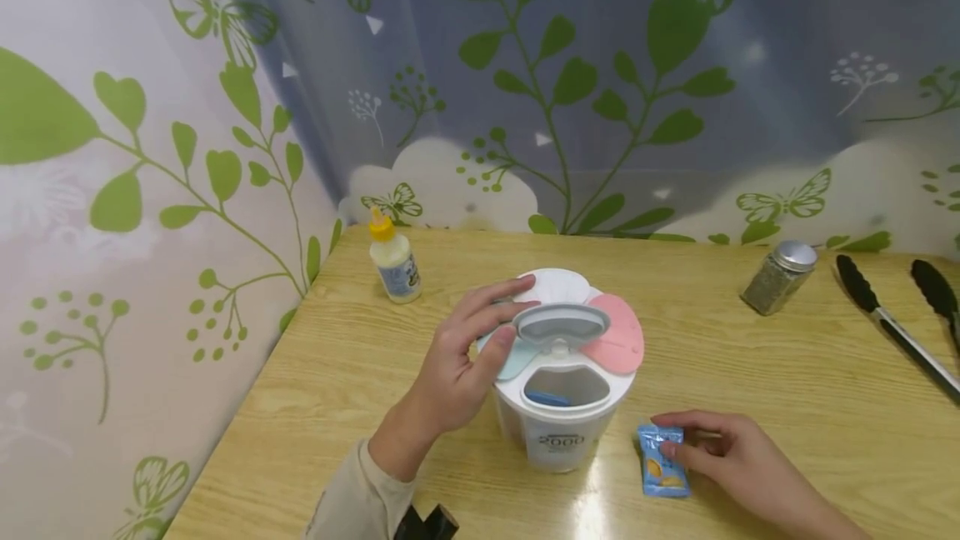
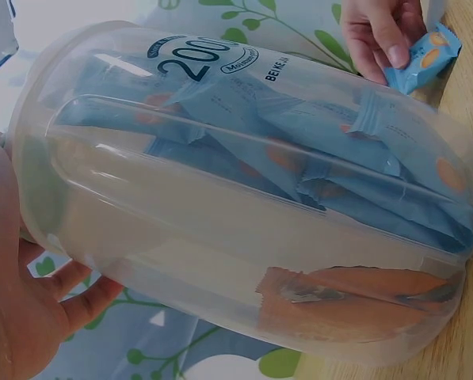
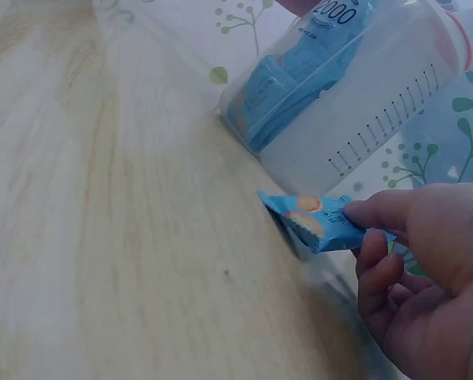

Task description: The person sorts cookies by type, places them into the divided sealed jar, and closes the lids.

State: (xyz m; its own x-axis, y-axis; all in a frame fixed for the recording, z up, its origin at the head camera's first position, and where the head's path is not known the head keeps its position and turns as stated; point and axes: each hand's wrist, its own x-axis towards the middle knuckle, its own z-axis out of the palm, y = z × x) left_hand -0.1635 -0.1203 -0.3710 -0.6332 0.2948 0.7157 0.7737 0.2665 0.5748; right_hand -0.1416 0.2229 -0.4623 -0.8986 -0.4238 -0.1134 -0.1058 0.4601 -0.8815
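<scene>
My left hand (image 1: 468, 365) rests on the left side of a clear lidded storage container (image 1: 558, 444), its thumb and fingers spread over the lid. One grey flap (image 1: 562, 323) stands raised, and a bit of blue shows through the opening beneath it. Through the wall in the left wrist view, several blue snack packets (image 2: 276, 150) fill one section and an orange-brown packet (image 2: 355, 305) lies in another. Right of the container, my right hand (image 1: 738, 461) pinches a small blue snack packet (image 1: 663, 473) between thumb and fingers, close over the table.
A glue bottle (image 1: 396, 269) with a yellow cap stands at the back left of the wooden table (image 1: 300, 432). Toward the back right are a jar (image 1: 778, 277) with a silver lid and black-tipped tongs (image 1: 896, 327). Patterned curtains border the back and left.
</scene>
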